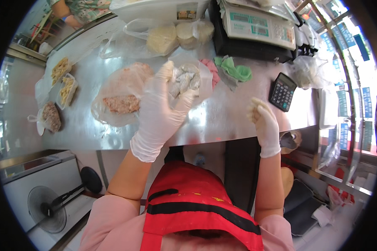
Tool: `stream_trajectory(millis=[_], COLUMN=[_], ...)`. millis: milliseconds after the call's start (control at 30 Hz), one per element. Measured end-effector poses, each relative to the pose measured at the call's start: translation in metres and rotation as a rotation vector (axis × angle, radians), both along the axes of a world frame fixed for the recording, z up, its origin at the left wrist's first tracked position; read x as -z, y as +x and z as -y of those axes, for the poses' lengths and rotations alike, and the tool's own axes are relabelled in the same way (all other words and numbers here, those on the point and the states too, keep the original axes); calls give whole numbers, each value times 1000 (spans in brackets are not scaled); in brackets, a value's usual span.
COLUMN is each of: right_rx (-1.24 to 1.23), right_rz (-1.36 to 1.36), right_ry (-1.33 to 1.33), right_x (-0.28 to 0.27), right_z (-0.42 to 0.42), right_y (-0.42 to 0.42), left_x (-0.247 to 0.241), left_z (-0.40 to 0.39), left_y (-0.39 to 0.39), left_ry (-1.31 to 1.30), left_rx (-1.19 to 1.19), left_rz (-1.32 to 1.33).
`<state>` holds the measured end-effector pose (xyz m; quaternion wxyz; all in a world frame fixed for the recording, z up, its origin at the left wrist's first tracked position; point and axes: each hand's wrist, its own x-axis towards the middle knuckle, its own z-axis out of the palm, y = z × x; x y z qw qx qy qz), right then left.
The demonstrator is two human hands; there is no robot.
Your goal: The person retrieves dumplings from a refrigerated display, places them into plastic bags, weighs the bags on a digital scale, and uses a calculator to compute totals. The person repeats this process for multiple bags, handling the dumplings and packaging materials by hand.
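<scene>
My left hand (158, 109), in a white glove, reaches over the table with thumb and fingers spread around a clear plastic package (185, 78) of greyish-white pieces. Thumb and fingertips touch its near and left sides; the palm hides part of it. Just left of that hand lies a clear plastic bag (122, 84) of reddish minced food, partly covered by the hand. My right hand (264, 125), also gloved, is above the table's front edge with its fingers curled in. No object shows in it. Nearest to it is a black calculator (282, 92).
On the metal table (220, 116) are green (237, 69) and pink cloths (211, 70). Behind stand a weighing scale (259, 25), bagged round wrappers (161, 39) and a white box (160, 9). Leftward lie food trays (67, 89) and a small filled bag (51, 116). Another person's arm (64, 12) shows at upper left.
</scene>
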<state>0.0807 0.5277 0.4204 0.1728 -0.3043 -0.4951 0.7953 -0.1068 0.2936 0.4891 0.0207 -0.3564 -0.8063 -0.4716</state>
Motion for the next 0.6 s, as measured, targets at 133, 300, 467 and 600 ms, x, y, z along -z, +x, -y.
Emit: stream_trajectory(millis=[133,300,467,600], right_rx=[12,57,283,700], right_rz=[-2,134,203,466], right_ry=[-163,-139,191,525], right_x=[65,72,68,65], right_z=[36,46,20,-30], right_y=[70,138,192,263], left_x=[24,58,88,88], left_z=[45,70,92,44], left_y=[57,127,156,157], left_ry=[-24,-141,-14,-169], left_rx=[-129,-130,6,350], left_rz=[-88,277,803,760])
